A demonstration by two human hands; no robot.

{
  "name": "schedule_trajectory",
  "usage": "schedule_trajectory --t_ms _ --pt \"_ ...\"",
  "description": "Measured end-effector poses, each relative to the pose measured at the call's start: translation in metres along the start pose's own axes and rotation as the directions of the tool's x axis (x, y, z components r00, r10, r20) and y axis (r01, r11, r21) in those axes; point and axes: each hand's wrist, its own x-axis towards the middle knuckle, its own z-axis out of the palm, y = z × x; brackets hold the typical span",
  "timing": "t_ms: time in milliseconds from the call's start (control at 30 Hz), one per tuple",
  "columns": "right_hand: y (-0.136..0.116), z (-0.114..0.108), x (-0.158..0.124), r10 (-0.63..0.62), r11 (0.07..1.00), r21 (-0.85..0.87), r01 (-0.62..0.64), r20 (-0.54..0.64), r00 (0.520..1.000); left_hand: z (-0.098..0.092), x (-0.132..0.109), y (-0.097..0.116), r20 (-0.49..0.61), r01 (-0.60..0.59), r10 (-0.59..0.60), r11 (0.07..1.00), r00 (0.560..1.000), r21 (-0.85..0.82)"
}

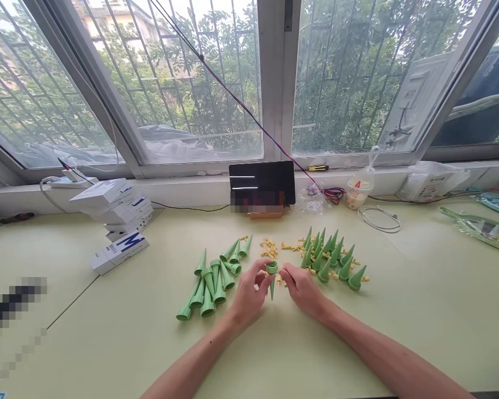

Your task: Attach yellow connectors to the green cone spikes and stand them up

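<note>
My left hand (248,292) and my right hand (301,288) meet over the pale green table, both pinching one green cone spike (271,275) held with its point down. A small yellow piece (280,281) shows by my right fingers. Left of my hands lies a pile of green cones (211,280) on their sides. To the right stand several green cones upright (330,257). Small yellow pieces (270,247) are scattered just beyond my hands.
A stack of white boxes (115,213) sits at the back left. A dark tablet (261,184) leans against the window sill. Red cable (332,194), a white cup (357,192), a white cord (379,219) and plastic bags (480,227) lie at the right.
</note>
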Motion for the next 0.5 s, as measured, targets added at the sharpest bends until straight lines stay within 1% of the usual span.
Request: schedule_trajectory --t_ms 100,267,367,500 --pt "-0.0014 -0.0004 0.001 0.002 1.0 0.007 -0.002 -0.019 1.0 0.0014 -0.0003 0.0012 0.012 0.007 -0.007 0.999 1.0 -0.048" --pt "-0.0065 -0.0033 0.0018 -0.018 1.0 0.002 0.018 -0.055 0.998 0.0039 0.0011 0.0033 0.014 0.095 -0.094 0.974 0.995 -0.204" --pt "-0.0089 -0.0058 0.0015 -0.026 1.0 0.003 0.026 -0.1 0.995 0.0034 0.0027 0.0049 0.029 0.11 -0.106 0.953 0.994 -0.282" --pt "-0.0087 -0.0055 0.0016 -0.055 0.998 -0.018 0.053 -0.13 0.99 0.0016 0.005 0.0069 0.005 0.137 -0.145 0.924 0.989 -0.358"
